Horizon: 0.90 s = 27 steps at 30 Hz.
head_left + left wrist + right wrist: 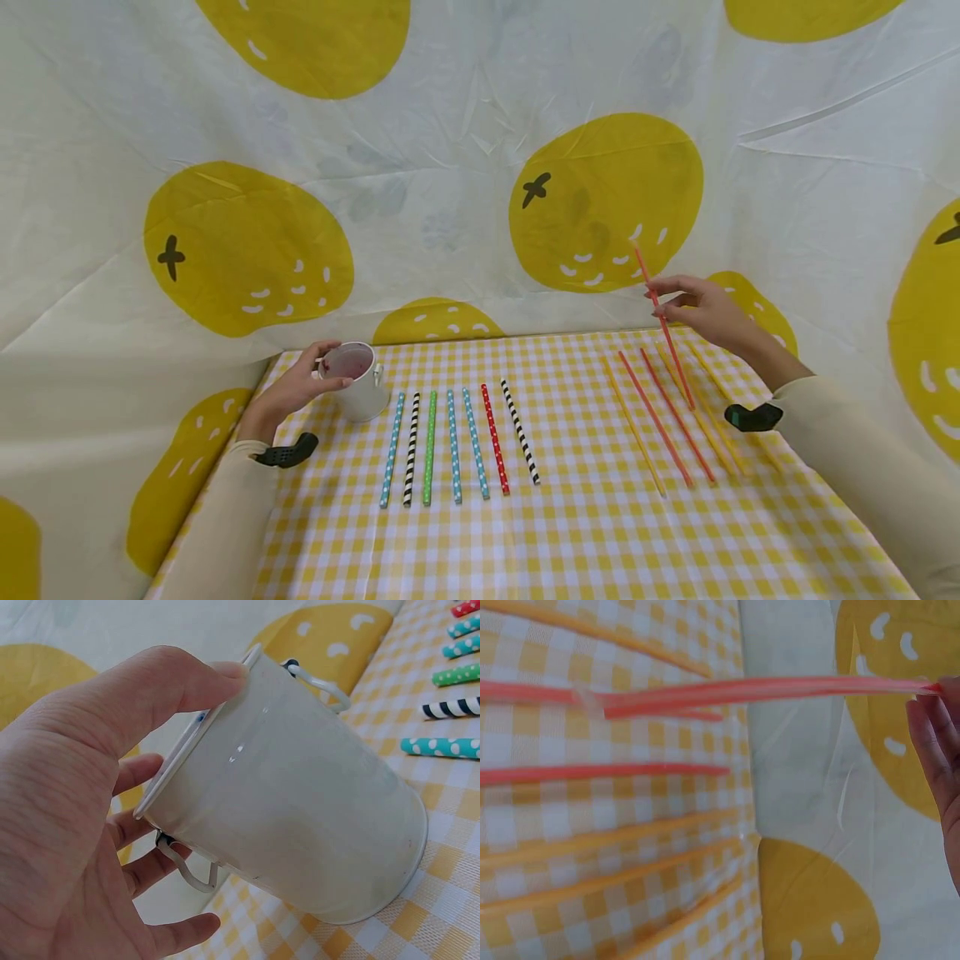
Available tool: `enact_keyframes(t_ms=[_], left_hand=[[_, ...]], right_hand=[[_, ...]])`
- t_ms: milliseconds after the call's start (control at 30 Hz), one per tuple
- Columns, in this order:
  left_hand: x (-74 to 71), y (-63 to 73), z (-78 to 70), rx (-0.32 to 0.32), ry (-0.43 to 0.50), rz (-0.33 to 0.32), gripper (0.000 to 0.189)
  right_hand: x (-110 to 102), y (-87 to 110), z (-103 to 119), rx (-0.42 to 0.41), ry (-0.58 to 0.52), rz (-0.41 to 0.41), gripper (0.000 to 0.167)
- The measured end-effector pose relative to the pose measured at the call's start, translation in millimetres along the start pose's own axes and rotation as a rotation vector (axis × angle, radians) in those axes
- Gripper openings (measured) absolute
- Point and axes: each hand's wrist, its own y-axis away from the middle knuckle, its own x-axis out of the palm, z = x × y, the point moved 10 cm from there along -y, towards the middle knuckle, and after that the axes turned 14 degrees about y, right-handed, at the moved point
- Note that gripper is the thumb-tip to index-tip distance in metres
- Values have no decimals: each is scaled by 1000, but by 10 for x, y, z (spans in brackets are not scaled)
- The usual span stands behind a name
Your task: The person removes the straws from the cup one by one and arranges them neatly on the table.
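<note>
My left hand (296,387) grips the rim of a small white metal bucket (363,398) standing on the cloth. In the left wrist view, the thumb lies over the bucket's rim and the other fingers are partly hidden behind it. Raised above the table's right side, my right hand (705,310) pinches a red plastic straw (678,371) near its upper middle; its lower end points down. Below it lie two more red straws (656,419) and several orange straws (633,427). The right wrist view shows the held straw (780,688) blurred.
Mid-table lies a row of patterned paper straws: dotted blue (392,450), striped black-and-white (520,432), dotted green (430,450) and dotted red (495,439). A yellow checked cloth (570,533) covers the table. Fruit-printed fabric (450,225) hangs behind and along the sides.
</note>
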Motion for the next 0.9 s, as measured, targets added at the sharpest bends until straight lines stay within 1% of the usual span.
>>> enact_keyframes(t_ms=[333,433,633,733,900], left_hand=[[3,-2,5,6,-5,1,83],[4,-2,-4,5,-3,0,83],[6,-6,-8,4,-2,3,83],[6,-5,-8,3,-1,4,84],[9,3,-22,-1,-1,3,84]], right_hand=[[-99,215,-352,54,146,45,41],[-131,278,-509,67,168,60,43],[-166,403,-777,70,164,112,49],[-183,475,-892,96,170,136,48],[-185,589,-1044,130,222,181,46]])
